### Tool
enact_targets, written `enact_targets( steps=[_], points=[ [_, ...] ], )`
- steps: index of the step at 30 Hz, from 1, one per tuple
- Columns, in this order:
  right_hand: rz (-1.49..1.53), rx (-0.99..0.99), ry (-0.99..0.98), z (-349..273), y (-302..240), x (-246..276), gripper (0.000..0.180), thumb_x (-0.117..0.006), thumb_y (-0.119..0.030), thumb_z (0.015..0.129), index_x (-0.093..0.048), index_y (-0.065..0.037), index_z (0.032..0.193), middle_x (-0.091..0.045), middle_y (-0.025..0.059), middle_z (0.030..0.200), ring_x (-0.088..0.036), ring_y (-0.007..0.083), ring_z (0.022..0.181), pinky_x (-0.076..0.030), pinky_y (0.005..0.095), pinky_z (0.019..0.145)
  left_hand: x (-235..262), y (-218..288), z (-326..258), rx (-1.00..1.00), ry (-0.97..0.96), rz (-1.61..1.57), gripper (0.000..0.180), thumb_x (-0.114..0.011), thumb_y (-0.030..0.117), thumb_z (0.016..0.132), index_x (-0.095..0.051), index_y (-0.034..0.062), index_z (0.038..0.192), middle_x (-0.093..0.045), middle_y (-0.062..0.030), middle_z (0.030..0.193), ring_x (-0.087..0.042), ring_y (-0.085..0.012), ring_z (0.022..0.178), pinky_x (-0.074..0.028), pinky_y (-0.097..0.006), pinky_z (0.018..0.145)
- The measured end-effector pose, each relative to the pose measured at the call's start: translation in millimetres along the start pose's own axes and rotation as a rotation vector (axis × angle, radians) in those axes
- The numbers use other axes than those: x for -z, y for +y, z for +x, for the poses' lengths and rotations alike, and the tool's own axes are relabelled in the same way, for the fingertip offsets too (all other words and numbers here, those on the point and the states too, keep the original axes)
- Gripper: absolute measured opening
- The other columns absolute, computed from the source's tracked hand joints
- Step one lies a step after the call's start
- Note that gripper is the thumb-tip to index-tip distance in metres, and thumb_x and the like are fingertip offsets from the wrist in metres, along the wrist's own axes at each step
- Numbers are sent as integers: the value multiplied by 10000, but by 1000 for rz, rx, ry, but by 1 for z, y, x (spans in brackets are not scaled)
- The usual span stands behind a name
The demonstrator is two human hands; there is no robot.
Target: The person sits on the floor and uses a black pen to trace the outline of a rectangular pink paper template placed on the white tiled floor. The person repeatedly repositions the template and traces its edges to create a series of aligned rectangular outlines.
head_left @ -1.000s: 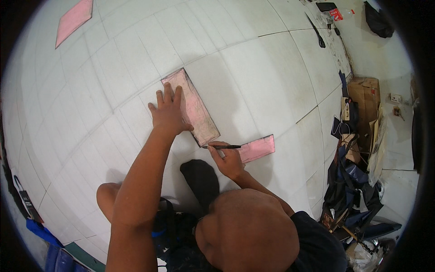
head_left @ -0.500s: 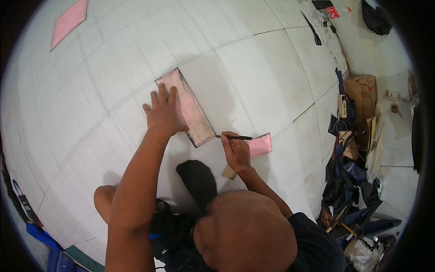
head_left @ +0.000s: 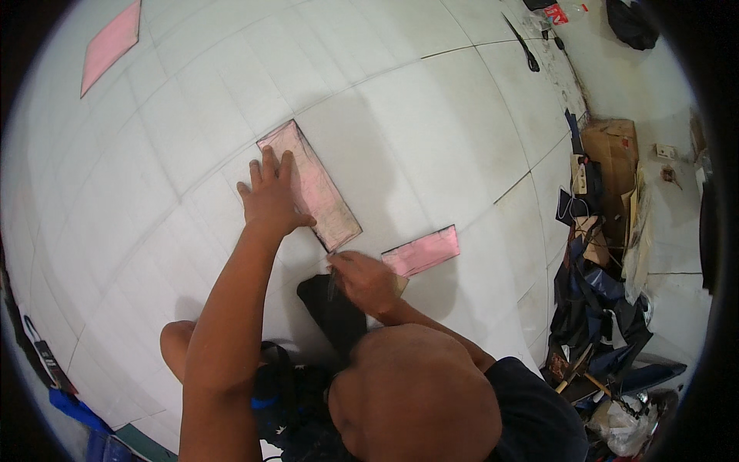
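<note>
My left hand [head_left: 271, 199] lies flat with spread fingers on a long pink rectangular template [head_left: 317, 181] with dark, smudged edges. The template rests at a slant on a white surface [head_left: 431, 146] marked with faint lines. At the template's near corner, my right hand [head_left: 363, 283] is closed around a dark pen [head_left: 332, 286], seen only in part, its tip near the corner. Just right of that hand lies a shorter pink piece [head_left: 422, 251]. Partly behind my right hand, a small tan piece [head_left: 401, 286] shows.
A black rounded shape [head_left: 327, 308] lies below my right hand. Another pink piece [head_left: 112, 46] is at the far left. Black scissors [head_left: 525, 48] lie far right. Along the right side are a cardboard box [head_left: 612, 154], dark cloth [head_left: 566, 308] and a clear plastic bag [head_left: 625, 427].
My right hand and the pen have moved left and nearer, from the template's right near corner to its left near corner. More of the shorter pink piece shows. My left hand stays on the template.
</note>
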State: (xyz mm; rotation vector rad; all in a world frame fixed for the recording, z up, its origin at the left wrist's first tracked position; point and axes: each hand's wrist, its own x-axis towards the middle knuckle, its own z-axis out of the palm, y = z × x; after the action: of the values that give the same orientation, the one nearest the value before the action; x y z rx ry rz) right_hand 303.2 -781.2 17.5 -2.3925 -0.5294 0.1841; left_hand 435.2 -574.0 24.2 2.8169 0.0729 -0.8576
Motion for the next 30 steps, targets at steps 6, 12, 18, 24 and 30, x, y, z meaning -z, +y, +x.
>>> enact_targets(
  steps=[6,12,18,24,30],
  points=[
    [394,-181,129,2,1,8,228,-674,-94,995,-675,-49,1218,-712,112,975,-710,228,895,-584,351,780,-6,0,-3,-45,42,5,1351,-950,555,602,-209,166,1662,-143,-222,1723,-197,-474,1560,-268,-689,1187],
    [495,152,578,48,3,100,253,-399,-234,1130,-508,-6,1124,-647,132,919,-616,179,825,-531,372,727,-41,7,-6,-152,237,-25,1215,-824,679,719,-277,114,1646,-167,-259,1709,-194,-502,1553,-160,-707,1214],
    [50,618,660,55,-69,252,252,-458,-316,1097,-564,-87,1080,-619,52,953,-587,152,799,-505,335,669,-68,11,-40,-336,502,-450,829,-801,426,869,-445,62,1523,-399,-286,1541,-405,-493,1420,-377,-547,1164],
    [-14,1038,-172,41,-146,242,293,-444,-338,1101,-569,-72,1093,-629,63,957,-595,156,799,-507,332,673,-53,-41,-150,-104,286,-709,644,-772,361,912,-547,34,1419,-492,-244,1433,-532,-427,1306,-472,-481,1085],
    [-3,1218,-649,27,-219,197,334,-431,-360,1105,-574,-58,1107,-639,74,960,-602,160,798,-508,329,676,-93,-101,-187,54,371,-679,594,-764,379,910,-593,35,1364,-549,-212,1347,-603,-402,1205,-521,-473,994]
  ],
)
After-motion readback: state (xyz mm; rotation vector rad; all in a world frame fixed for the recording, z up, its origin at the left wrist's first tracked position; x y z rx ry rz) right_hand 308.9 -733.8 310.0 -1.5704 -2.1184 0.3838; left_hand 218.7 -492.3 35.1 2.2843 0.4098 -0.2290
